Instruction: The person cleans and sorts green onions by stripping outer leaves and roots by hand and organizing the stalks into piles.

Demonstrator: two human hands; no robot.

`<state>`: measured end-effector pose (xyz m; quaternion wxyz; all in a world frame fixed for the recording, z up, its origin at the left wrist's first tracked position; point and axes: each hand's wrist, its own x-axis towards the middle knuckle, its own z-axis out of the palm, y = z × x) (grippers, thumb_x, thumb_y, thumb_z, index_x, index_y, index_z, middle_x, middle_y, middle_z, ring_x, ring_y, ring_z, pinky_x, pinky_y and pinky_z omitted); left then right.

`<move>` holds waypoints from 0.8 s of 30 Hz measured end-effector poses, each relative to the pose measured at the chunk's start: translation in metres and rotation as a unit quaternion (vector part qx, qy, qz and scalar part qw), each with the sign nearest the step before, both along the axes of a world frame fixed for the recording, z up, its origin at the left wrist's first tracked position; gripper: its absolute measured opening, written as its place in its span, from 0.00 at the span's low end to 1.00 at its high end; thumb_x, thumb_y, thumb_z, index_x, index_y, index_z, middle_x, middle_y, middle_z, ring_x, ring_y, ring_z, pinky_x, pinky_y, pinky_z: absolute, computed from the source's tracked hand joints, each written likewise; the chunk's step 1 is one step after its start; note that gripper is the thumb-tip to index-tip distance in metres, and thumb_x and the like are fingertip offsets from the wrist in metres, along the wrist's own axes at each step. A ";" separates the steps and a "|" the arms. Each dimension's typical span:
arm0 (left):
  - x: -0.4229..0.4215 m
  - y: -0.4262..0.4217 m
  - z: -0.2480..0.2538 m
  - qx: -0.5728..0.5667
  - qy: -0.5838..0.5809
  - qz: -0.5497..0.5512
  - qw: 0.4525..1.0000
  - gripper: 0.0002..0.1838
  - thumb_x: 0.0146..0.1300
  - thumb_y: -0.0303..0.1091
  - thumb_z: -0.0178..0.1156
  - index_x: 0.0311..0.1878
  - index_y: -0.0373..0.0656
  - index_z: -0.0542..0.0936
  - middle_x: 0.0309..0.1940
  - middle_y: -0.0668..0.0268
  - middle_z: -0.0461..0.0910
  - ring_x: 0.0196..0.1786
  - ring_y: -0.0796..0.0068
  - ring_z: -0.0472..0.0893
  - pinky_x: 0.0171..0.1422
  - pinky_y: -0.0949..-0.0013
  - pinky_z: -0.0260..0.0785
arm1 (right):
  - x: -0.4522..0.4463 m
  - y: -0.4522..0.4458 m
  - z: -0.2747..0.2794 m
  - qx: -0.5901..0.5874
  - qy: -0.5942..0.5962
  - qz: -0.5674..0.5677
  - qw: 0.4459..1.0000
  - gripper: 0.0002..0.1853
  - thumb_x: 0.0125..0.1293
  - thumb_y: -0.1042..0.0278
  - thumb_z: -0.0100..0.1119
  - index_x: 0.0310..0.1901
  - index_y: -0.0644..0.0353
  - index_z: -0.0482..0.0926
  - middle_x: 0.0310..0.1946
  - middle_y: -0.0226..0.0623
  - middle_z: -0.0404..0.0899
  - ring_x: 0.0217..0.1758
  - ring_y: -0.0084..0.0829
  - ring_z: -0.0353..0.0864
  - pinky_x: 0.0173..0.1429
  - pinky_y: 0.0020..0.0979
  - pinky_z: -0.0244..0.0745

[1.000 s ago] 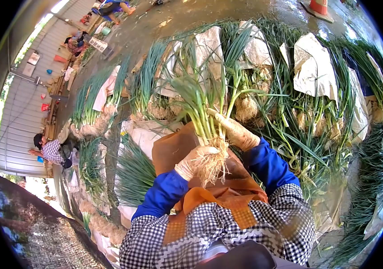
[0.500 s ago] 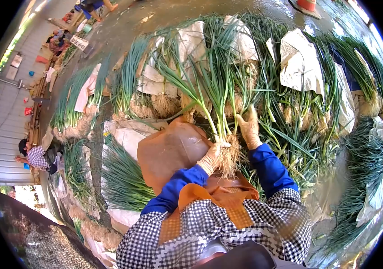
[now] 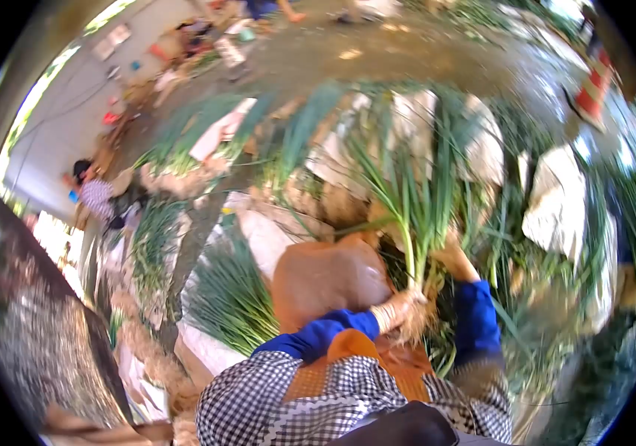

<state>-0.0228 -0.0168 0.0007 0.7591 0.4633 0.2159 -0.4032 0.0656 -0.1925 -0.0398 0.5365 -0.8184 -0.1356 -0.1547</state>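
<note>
My left hand is closed round the lower stems of a bunch of green onions. The bunch stands nearly upright over my lap, its long leaves pointing away from me and its pale stringy roots hanging below my grip. Close against the right side of the stems is my right hand; its fingers are blurred and partly behind leaves, so I cannot tell their grip. An orange-brown apron covers my knees, to the left of the bunch.
More green onions lie at my left on pale sacking. Rows of rooted bunches and white sacks spread ahead and right. A person in a checked shirt sits far left. A striped traffic cone stands at the upper right on wet ground.
The view has swung left, so the scene sits further right and lower. My right hand, earlier apart with fingers raised, is now up against the stems. The left hand keeps its hold.
</note>
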 end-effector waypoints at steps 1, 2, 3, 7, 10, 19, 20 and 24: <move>-0.002 -0.003 -0.007 -0.017 -0.016 0.008 1.000 0.14 0.49 0.25 0.57 0.42 0.41 0.72 0.32 0.69 0.70 0.37 0.75 0.69 0.40 0.75 0.64 | -0.001 -0.004 -0.005 -0.088 0.076 -0.030 0.993 0.21 0.54 0.61 0.62 0.49 0.60 0.75 0.51 0.47 0.73 0.52 0.46 0.73 0.53 0.40 0.68; -0.002 -0.004 -0.018 -0.032 -0.014 -0.011 0.999 0.14 0.49 0.24 0.56 0.42 0.41 0.73 0.32 0.68 0.70 0.36 0.74 0.69 0.40 0.75 0.64 | -0.002 -0.006 -0.001 -0.185 0.148 -0.047 0.970 0.22 0.56 0.59 0.60 0.51 0.61 0.74 0.50 0.46 0.74 0.47 0.47 0.76 0.50 0.41 0.71; 0.002 -0.005 -0.030 -0.050 -0.009 -0.037 0.998 0.15 0.49 0.23 0.56 0.43 0.41 0.73 0.32 0.68 0.70 0.36 0.73 0.69 0.40 0.75 0.64 | -0.005 -0.013 0.001 -0.275 0.227 -0.030 0.934 0.23 0.57 0.59 0.57 0.54 0.59 0.71 0.49 0.46 0.75 0.41 0.46 0.78 0.45 0.41 0.73; 0.002 -0.011 -0.031 -0.153 0.022 0.017 0.988 0.14 0.50 0.21 0.53 0.42 0.39 0.73 0.32 0.65 0.73 0.35 0.71 0.73 0.38 0.75 0.67 | -0.027 0.008 0.047 -0.376 0.213 -0.191 0.881 0.18 0.61 0.51 0.49 0.45 0.55 0.77 0.25 0.44 0.79 0.27 0.43 0.79 0.31 0.41 0.73; 0.002 -0.009 -0.059 -0.110 0.033 0.056 0.992 0.12 0.51 0.21 0.54 0.40 0.37 0.77 0.31 0.64 0.78 0.36 0.71 0.77 0.40 0.71 0.71 | -0.036 -0.007 0.036 -0.378 0.089 -0.195 0.900 0.09 0.61 0.59 0.50 0.34 0.52 0.79 0.21 0.40 0.76 0.22 0.43 0.76 0.25 0.41 0.70; 0.005 -0.007 -0.021 -0.088 0.033 -0.016 0.995 0.12 0.47 0.22 0.54 0.39 0.38 0.77 0.28 0.62 0.78 0.30 0.68 0.78 0.34 0.69 0.74 | -0.157 -0.120 0.109 0.185 0.151 -0.382 0.893 0.14 0.64 0.59 0.53 0.28 0.61 0.78 0.20 0.28 0.73 0.24 0.19 0.68 0.32 0.27 0.68; 0.005 -0.006 -0.027 -0.102 0.025 -0.030 0.994 0.13 0.47 0.22 0.54 0.40 0.37 0.76 0.28 0.62 0.78 0.30 0.68 0.78 0.35 0.68 0.74 | -0.180 -0.160 0.085 0.143 0.120 -0.447 0.875 0.14 0.64 0.58 0.52 0.30 0.61 0.78 0.21 0.30 0.75 0.25 0.19 0.70 0.33 0.26 0.69; 0.003 -0.007 -0.027 -0.128 0.034 -0.037 0.991 0.15 0.49 0.22 0.53 0.44 0.36 0.75 0.29 0.60 0.77 0.30 0.66 0.78 0.35 0.67 0.74 | -0.253 -0.191 -0.061 -0.339 0.195 -0.366 0.844 0.16 0.64 0.55 0.50 0.37 0.60 0.79 0.23 0.37 0.77 0.28 0.23 0.77 0.37 0.28 0.72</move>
